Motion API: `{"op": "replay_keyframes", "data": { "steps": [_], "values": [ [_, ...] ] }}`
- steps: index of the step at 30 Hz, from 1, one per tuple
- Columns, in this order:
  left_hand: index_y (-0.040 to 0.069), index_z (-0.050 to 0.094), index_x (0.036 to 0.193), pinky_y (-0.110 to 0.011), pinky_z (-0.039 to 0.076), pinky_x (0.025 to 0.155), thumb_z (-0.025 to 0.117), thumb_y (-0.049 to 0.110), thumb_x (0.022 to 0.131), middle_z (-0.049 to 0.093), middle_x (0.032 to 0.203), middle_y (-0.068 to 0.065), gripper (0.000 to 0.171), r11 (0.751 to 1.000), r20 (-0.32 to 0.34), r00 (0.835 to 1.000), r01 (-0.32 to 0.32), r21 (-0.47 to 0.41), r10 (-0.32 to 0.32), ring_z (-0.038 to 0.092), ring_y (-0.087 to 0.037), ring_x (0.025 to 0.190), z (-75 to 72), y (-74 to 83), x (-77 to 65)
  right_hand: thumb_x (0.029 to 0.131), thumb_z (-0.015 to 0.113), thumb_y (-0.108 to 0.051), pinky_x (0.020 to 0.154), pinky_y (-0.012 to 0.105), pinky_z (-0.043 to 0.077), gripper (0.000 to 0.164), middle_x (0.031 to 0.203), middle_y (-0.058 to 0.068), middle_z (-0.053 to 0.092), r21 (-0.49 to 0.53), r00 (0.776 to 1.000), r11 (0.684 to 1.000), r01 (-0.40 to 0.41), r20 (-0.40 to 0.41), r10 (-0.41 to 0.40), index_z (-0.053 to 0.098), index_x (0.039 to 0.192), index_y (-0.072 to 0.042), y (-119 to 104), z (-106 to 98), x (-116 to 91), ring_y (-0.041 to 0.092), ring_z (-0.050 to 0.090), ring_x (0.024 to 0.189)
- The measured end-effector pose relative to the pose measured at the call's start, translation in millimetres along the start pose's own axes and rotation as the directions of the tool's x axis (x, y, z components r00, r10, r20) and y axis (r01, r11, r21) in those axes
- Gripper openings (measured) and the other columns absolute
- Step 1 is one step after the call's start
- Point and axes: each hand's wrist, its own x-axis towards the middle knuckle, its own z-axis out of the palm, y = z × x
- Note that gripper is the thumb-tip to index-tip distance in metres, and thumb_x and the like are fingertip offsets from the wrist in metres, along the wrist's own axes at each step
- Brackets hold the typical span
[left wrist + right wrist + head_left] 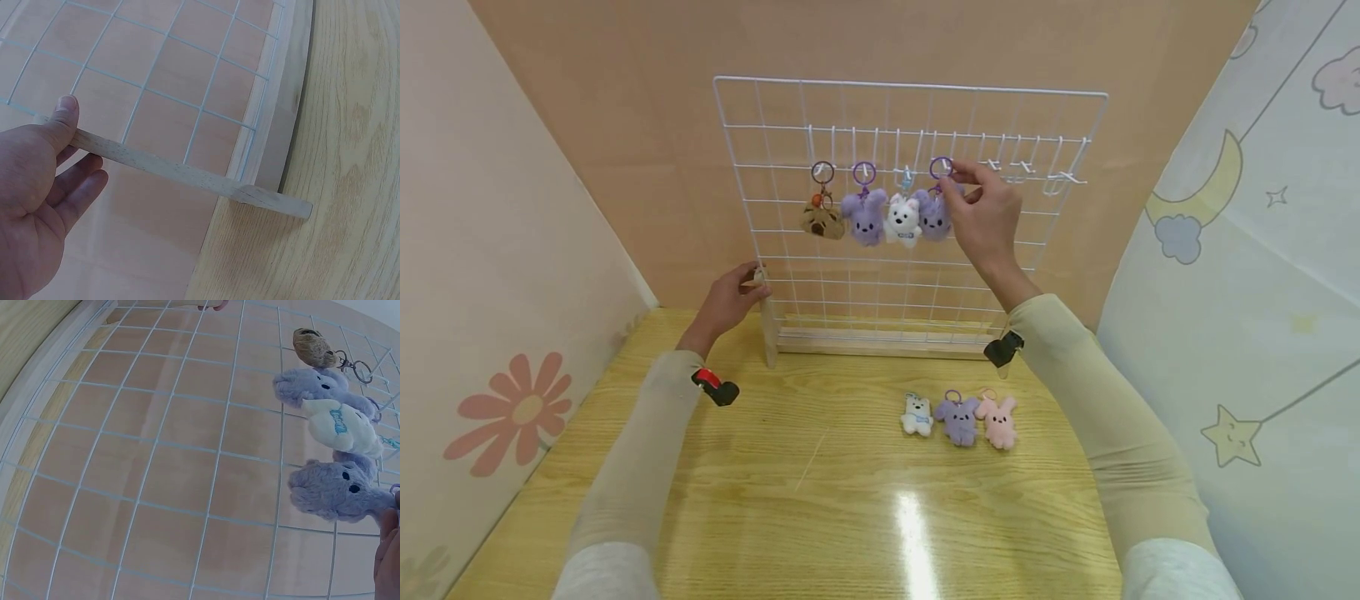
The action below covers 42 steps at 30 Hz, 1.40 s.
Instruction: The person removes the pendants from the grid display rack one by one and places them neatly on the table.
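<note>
My right hand (988, 215) pinches the purple ring of a purple plush keychain (935, 221) at a hook on the white wire grid rack (910, 84). To its left hang a white bear keychain (903, 218), another purple plush keychain (865, 218) and a brown plush keychain (823, 222), each from its own hook. In the right wrist view, only part of the hand (389, 553) shows, beside the lower purple plush (340, 490). My left hand (730, 300) grips the rack's wooden side post (156, 164), thumb on one side and fingers on the other.
On the table (760, 483) in front of the rack lie a white bear keychain (917, 416), a purple plush keychain (959, 422) and a pink plush keychain (999, 423) in a row. More hooks (1060, 179) stick out at the rack's right. Patterned panels flank both sides.
</note>
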Motion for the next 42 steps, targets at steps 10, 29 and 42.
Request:
{"op": "replay_keyframes", "data": {
  "steps": [10, 29, 42],
  "values": [
    [0.001, 0.034, 0.157, -0.06, 0.047, 0.105, 0.058, 0.028, 0.106, 0.043, 0.154, -0.027, 0.062, 1.0, 0.0, 1.0, -0.002, 0.002, 0.002, 0.05, -0.047, 0.136, 2.2, 2.1, 0.1, 0.099, 0.071, -0.018, 0.066, 0.013, 0.047, 0.021, 0.103, 0.01, 0.078, 0.004, 1.0, 1.0, -0.002, -0.03, 0.002, 0.077, 0.112, -0.003, 0, -2, 0, 0.006, 0.058, 0.067],
    [0.003, 0.035, 0.158, -0.06, 0.047, 0.105, 0.059, 0.027, 0.106, 0.043, 0.154, -0.026, 0.062, 1.0, -0.002, 1.0, 0.004, -0.011, -0.004, 0.05, -0.045, 0.136, 2.5, 4.3, -1.2, 0.098, 0.071, -0.018, 0.062, 0.015, 0.048, 0.021, 0.099, 0.01, 0.079, 0.05, 0.998, 0.998, 0.028, -0.063, -0.025, 0.079, 0.107, -0.001, -3, -7, -4, 0.004, 0.058, 0.063],
    [0.001, 0.034, 0.158, -0.061, 0.047, 0.105, 0.058, 0.024, 0.107, 0.043, 0.154, -0.027, 0.061, 1.0, -0.008, 1.0, 0.001, 0.004, -0.001, 0.05, -0.047, 0.136, 0.4, 2.4, -1.1, 0.097, 0.071, -0.018, 0.06, 0.013, 0.051, 0.02, 0.095, 0.009, 0.079, 0.078, 0.997, 0.996, 0.039, -0.071, -0.033, 0.08, 0.102, -0.001, -11, -15, -10, 0.005, 0.061, 0.062]
  ]
}}
